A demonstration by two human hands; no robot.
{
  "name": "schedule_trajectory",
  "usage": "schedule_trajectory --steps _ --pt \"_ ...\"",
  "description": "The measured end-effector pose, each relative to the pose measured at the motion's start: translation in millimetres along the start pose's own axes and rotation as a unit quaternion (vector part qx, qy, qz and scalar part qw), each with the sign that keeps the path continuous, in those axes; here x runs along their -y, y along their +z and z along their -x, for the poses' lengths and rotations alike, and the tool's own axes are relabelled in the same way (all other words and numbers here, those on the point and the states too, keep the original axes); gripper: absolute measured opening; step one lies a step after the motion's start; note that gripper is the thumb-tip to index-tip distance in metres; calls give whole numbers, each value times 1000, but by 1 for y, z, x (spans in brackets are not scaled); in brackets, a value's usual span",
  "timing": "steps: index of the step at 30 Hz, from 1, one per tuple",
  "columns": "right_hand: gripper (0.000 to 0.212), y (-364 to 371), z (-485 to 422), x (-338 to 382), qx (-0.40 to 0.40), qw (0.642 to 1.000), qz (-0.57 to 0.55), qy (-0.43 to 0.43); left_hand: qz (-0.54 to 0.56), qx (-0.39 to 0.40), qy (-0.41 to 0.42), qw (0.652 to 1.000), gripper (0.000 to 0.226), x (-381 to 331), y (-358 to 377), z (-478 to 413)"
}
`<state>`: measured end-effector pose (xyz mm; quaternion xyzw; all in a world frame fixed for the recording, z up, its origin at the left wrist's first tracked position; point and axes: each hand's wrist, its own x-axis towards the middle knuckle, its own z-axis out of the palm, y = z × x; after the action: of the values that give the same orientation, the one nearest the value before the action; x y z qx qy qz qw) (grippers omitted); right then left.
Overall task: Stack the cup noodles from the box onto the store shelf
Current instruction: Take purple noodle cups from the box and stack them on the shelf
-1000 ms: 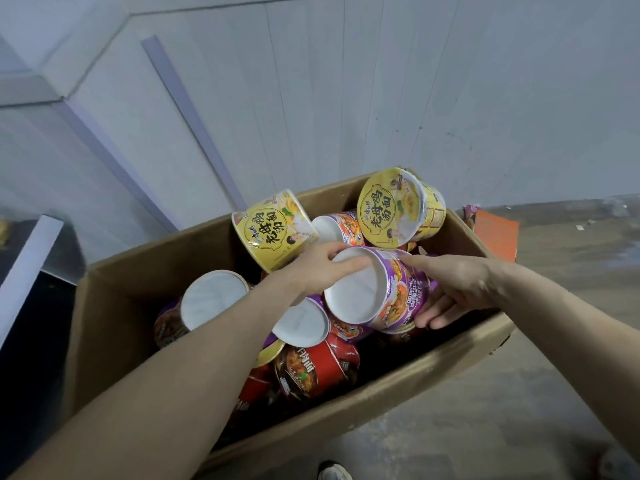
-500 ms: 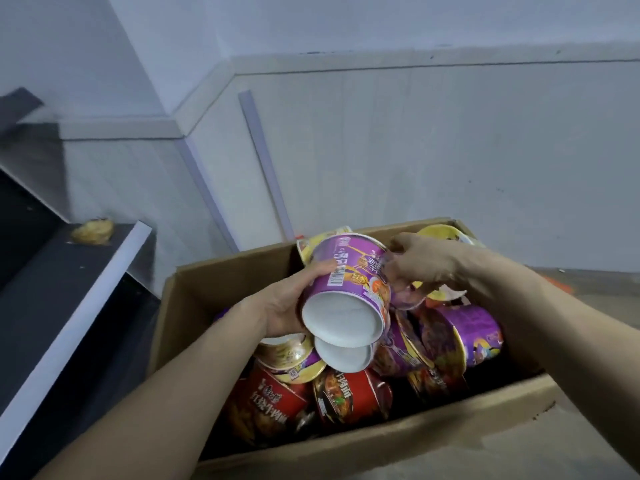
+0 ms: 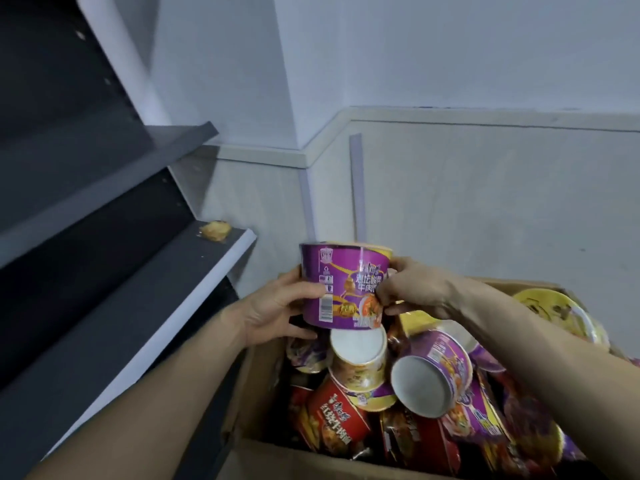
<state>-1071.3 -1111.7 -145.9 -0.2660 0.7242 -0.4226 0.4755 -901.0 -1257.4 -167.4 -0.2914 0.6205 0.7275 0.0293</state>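
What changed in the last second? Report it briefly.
The left hand and right hand lifted the purple cup out of the box, turned it from lying on its side to upright, and carried it left toward the shelf. Both kept their grip. The other cups stayed piled in the box.

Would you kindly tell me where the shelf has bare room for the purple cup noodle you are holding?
The lower shelf board is bare from the yellowish scrap at its far end back along its white front edge. The upper shelf board looks bare. The cardboard box is crowded with piled cups.
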Motion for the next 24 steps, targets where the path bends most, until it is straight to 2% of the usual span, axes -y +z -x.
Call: schedule_trajectory --steps 2,5,7,9,10,13,17,21,24 --pt "40 19 -2 14 15 1000 -2 -6 -43 -16 4 999 77 -6 -10 17" --pt "67 46 -8 31 61 998 18 -17 -91 -67 7 994 88 -9 -25 40" --pt "63 62 -7 46 60 994 74 -50 -154 -106 -11 982 96 -9 -37 57" --pt "43 76 -6 60 61 987 110 -97 -197 -134 -23 971 100 -7 -48 74" --pt "40 84 -5 68 74 985 110 -114 -200 -148 -18 968 98 -6 -53 82" --pt "45 114 -9 86 99 976 119 -152 -183 -198 7 963 86 -2 -69 106" --pt "50 159 -6 109 132 966 130 -182 -175 -267 28 947 104 6 -102 146" --pt "57 205 0 131 162 958 121 -205 -178 -307 29 934 95 8 -130 193" --pt "61 243 3 149 177 951 124 -223 -188 -332 28 924 106 11 -153 229"
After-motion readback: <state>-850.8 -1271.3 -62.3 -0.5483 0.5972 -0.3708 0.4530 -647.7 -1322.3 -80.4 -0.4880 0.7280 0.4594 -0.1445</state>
